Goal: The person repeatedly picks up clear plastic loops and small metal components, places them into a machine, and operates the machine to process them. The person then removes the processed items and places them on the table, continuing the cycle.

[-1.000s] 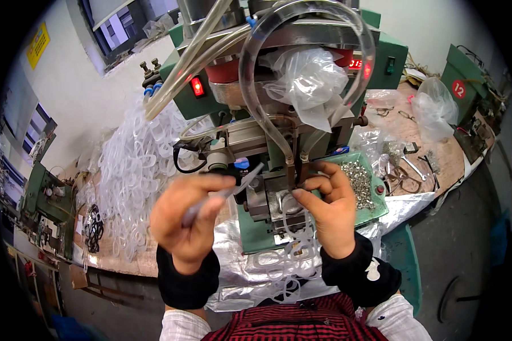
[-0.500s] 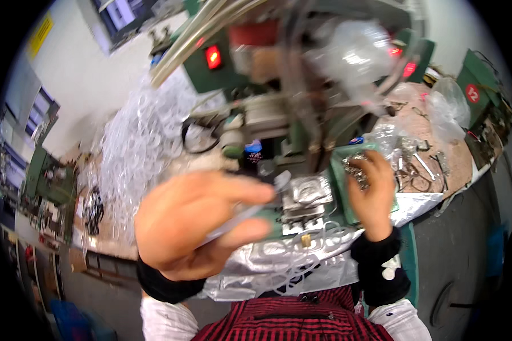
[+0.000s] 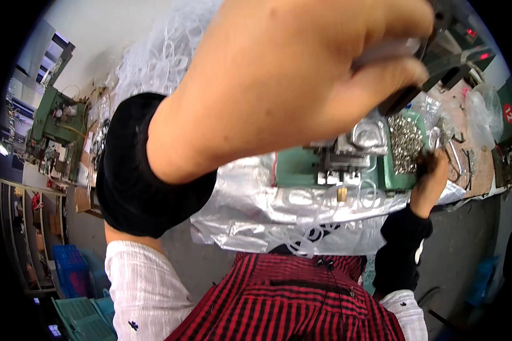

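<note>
My left hand fills the upper middle, blurred, reaching to the upper right beside a dark machine part. Between its thumb and fingers shows a translucent plastic piece, its shape mostly hidden. Below the hand a shiny metal block fixture stands on a green base. To its right, a green tray holds many small metal parts. At the tray's right edge, my right hand has its fingers bunched and in shadow; what they hold, if anything, cannot be made out.
Clear plastic loops are heaped at the far left, with more loops at the front edge on silvery sheeting. Tools and a clear bag lie right. Another green machine stands left.
My left hand has moved up and right, now covering much of the machine. My right hand has come from over the tray's metal parts to its right edge. The view has tilted down.
</note>
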Demonstrator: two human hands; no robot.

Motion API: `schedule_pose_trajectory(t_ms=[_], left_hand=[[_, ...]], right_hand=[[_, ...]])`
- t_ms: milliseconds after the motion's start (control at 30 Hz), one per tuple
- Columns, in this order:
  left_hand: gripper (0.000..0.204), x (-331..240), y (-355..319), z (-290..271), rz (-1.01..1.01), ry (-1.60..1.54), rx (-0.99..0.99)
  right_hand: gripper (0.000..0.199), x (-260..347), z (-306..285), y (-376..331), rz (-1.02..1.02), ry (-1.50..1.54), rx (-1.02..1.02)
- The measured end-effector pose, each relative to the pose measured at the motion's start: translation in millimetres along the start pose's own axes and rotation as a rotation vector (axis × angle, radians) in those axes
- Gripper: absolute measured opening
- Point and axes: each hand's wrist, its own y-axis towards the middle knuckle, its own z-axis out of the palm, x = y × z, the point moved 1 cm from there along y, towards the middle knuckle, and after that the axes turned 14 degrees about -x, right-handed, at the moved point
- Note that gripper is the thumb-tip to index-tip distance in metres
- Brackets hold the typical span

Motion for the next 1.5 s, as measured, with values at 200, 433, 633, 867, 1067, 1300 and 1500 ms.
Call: schedule_pose_trajectory(t_ms=[200, 433, 633, 867, 1067, 1300, 1500], left_hand=[[0.017, -15.8, -55.1, -11.8, -0.055, -0.079, -0.062], [0.024, -18.0, -89.8, -1.3, -0.376, -0.17, -0.77], [0.016, -25.5, -24.9, 3.6, -0.391, -0.119, -0.566], [0.015, -15.4, -22.1, 6.3, -0.44, -0.168, -0.564], [0.018, -17.2, -21.1, 6.9, -0.251, -0.093, -0.371], [0.024, -65.3, -58.6, 50.5, 0.306, 0.019, 0.025], [0.026, -73.1, -72.6, 70.8, 0.31, 0.138, 0.032]], right_hand=[[0.018, 41.4, 47.6, -54.7, -0.19, -0.199, 0.226], [0.017, 58.9, 113.0, -114.2, -0.535, -0.099, 0.376], [0.026, 50.1, 117.2, -126.5, -0.191, 0.142, 0.38], [0.032, 55.2, 119.0, -131.6, 0.02, 0.303, 0.398], [0.045, 76.6, 114.7, -136.7, -0.013, 0.149, 0.376], [0.031, 61.8, 65.7, -62.2, -0.923, -0.775, 0.344], [0.014, 24.1, 27.7, -26.6, -1.007, -0.884, 0.198]])
